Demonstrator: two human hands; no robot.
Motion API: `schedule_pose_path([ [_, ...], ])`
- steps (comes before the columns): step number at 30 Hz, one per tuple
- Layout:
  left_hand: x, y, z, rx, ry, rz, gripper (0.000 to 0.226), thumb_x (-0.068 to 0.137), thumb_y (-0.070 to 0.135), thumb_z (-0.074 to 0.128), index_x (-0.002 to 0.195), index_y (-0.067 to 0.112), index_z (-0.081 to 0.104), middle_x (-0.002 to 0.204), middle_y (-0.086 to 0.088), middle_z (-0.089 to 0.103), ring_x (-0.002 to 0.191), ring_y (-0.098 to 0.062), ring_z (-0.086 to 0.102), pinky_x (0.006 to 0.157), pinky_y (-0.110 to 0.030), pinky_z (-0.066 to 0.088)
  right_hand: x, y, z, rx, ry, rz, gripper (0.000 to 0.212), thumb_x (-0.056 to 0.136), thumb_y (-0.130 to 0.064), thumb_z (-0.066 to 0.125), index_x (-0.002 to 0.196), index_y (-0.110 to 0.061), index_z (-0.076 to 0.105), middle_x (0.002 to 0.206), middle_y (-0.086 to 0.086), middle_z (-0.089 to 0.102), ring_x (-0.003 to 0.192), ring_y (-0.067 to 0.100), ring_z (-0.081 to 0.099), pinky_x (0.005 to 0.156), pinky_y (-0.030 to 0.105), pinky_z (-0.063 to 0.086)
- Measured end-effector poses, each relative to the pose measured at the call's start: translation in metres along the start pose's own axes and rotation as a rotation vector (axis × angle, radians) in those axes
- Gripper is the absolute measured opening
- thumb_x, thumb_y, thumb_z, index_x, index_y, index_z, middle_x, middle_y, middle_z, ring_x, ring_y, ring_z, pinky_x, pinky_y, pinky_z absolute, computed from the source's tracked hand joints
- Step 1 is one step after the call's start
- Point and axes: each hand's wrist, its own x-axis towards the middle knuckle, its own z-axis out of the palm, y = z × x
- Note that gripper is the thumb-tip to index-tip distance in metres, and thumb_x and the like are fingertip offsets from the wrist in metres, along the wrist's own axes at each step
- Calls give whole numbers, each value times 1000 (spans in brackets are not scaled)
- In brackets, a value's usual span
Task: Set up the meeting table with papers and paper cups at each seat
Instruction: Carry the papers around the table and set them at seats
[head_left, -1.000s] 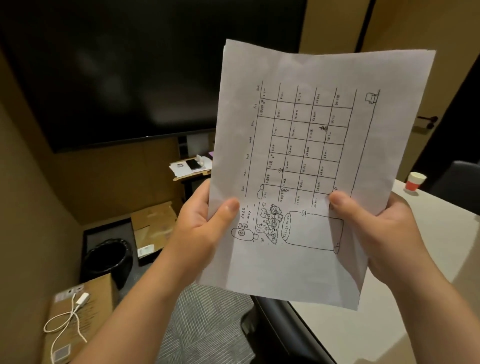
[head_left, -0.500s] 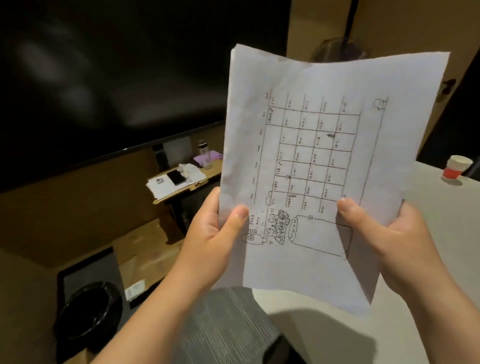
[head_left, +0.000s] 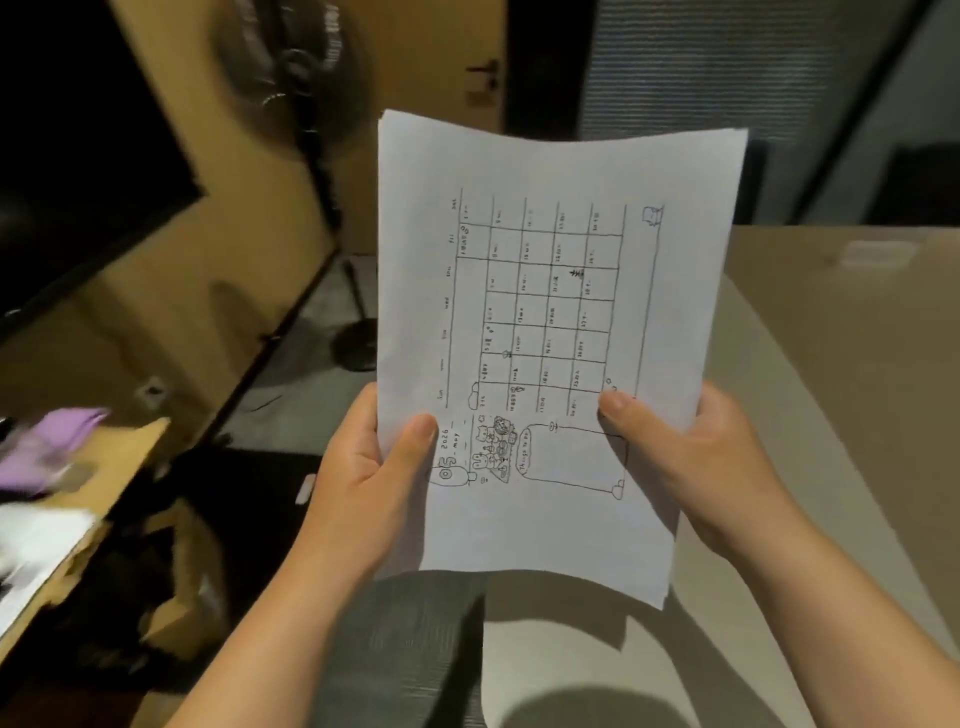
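Observation:
I hold a thin stack of white papers (head_left: 550, 171) upright in front of me; the top sheet shows a hand-drawn calendar grid with small cartoon figures. My left hand (head_left: 363, 483) grips the lower left edge, thumb on the front. My right hand (head_left: 696, 457) grips the lower right edge the same way. The papers hang above the near corner of the pale meeting table (head_left: 810, 395), which stretches to the right. No paper cup is in view.
A large dark screen (head_left: 78, 145) fills the wall on the left. A standing fan (head_left: 311, 104) with a round base (head_left: 356, 345) stands behind the papers. A small side table (head_left: 124, 457) at left carries a purple cloth (head_left: 57, 441) and white sheets. Cardboard lies on the dark floor below.
My view has swung to the right: the screen and side table slid left, the fan and table corner came into view, and the red-and-white cup left the frame. Both hands keep the same hold.

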Motion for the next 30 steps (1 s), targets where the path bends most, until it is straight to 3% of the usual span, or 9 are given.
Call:
schedule_pose_path([
  [2, 26, -8, -13, -88, -178, -36, 32, 90, 31, 58, 121, 30, 59, 121, 1, 71, 111, -22, 68, 93, -55, 53, -7, -4, 12, 47, 155, 60, 10, 91, -11, 62, 89, -19, 68, 73, -13, 75, 65, 3, 69, 58, 15, 53],
  [4, 42, -12, -19, -108, -245, -57, 30, 88, 32, 59, 118, 34, 61, 121, 0, 71, 112, -24, 67, 95, -60, 50, -16, -9, 23, 98, 222, 101, 13, 92, -11, 61, 97, -20, 69, 86, -10, 78, 75, 7, 73, 64, 19, 58],
  [8, 80, -21, -21, -169, -459, -125, 25, 93, 24, 56, 114, 36, 63, 120, 0, 71, 113, -25, 67, 97, -57, 49, -31, -11, 44, 147, 423, 138, 17, 92, -10, 61, 105, -19, 68, 93, -7, 78, 81, 9, 74, 68, 18, 57],
  [12, 110, -38, 5, -177, -640, -189, 28, 99, 7, 48, 113, 28, 62, 113, 3, 74, 108, -20, 69, 91, -42, 54, -37, 14, 52, 127, 670, 162, 19, 91, -7, 61, 100, -22, 68, 92, -7, 78, 83, 13, 73, 72, 24, 60],
  [16, 135, -70, 45, -231, -826, -343, 29, 100, 1, 44, 113, 19, 62, 117, -9, 72, 114, -33, 65, 98, -51, 49, -33, 56, 55, 72, 915, 208, 23, 89, -9, 60, 100, -27, 69, 92, -5, 77, 78, 15, 69, 75, 37, 57],
  [20, 168, -102, 75, 32, -1013, -273, 24, 98, 15, 51, 116, 29, 61, 117, 3, 72, 112, -20, 67, 99, -47, 51, -25, 93, 61, 48, 1045, 322, 29, 89, -14, 60, 113, -28, 66, 102, -11, 75, 89, 6, 70, 80, 28, 55],
  [23, 184, -107, 94, 302, -1176, -205, 23, 97, 23, 50, 116, 33, 58, 108, 9, 70, 100, -15, 67, 78, -37, 56, -26, 103, 69, 75, 1067, 400, 35, 90, -11, 57, 113, -37, 63, 108, -20, 72, 99, -4, 66, 79, 14, 52],
  [26, 181, -112, 119, 487, -1267, -218, 17, 93, 27, 52, 109, 26, 59, 96, -1, 67, 86, -23, 66, 62, -38, 56, -37, 121, 75, 77, 1117, 504, 40, 91, -13, 56, 119, -42, 57, 115, -21, 67, 107, -3, 61, 87, 19, 49],
  [30, 165, -141, 143, 590, -1395, -222, 13, 94, 31, 52, 103, 23, 57, 100, -7, 67, 91, -27, 67, 81, -46, 59, -51, 149, 85, -4, 1170, 705, 38, 93, -19, 55, 125, -38, 51, 115, -22, 59, 107, 4, 57, 94, 27, 46],
])
